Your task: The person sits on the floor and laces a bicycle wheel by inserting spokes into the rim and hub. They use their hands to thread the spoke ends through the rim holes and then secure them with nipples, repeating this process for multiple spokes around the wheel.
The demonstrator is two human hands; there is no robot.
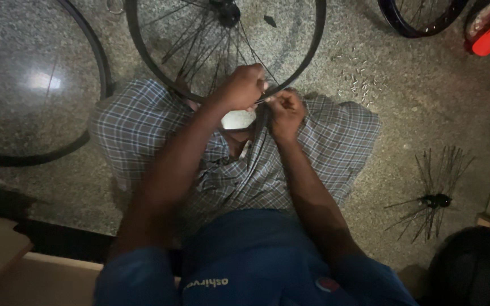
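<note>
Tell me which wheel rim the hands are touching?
The spoked rim at top centre; both hands pinch its lower edge. The bare rim on the left lies untouched.

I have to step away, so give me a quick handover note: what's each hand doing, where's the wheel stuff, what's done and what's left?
Left hand: closed on the wheel rim at its near edge, over the checked cloth across the lap.
Right hand: fingertips pinched on a spoke end at the rim; what exactly is in that grip is too small to tell.
Things: hub with many spokes already fitted. Spare hub with loose spokes on the floor to the right; small nipples scattered beyond the knee.
Done: part of the lacing.
Left: whether any spokes remain cannot be told.
</note>
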